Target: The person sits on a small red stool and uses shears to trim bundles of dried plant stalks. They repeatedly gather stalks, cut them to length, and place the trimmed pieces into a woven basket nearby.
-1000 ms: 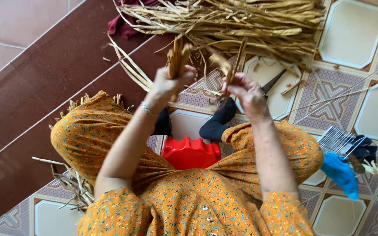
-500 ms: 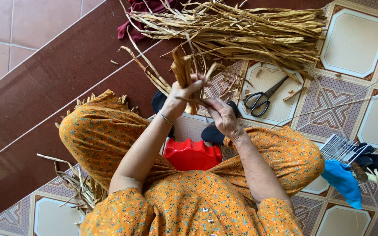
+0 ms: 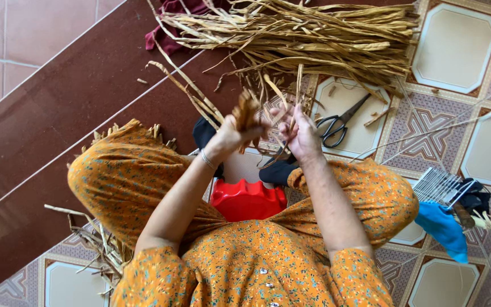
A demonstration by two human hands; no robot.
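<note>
Low in the frame sits a red plastic stool [image 3: 248,199]; above it at centre the left hand [image 3: 229,136] now grips a braided straw bundle [image 3: 247,112] closed-fisted, the right hand [image 3: 301,133] has closed in pinching loose strands, scissors [image 3: 341,121] and dried straw pile [image 3: 313,34] beyond.

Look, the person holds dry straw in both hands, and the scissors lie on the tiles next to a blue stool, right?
Not quite. The head view shows the stool is red, not blue. The left hand and right hand do hold dry straw, and the scissors lie on the tiles.
</note>
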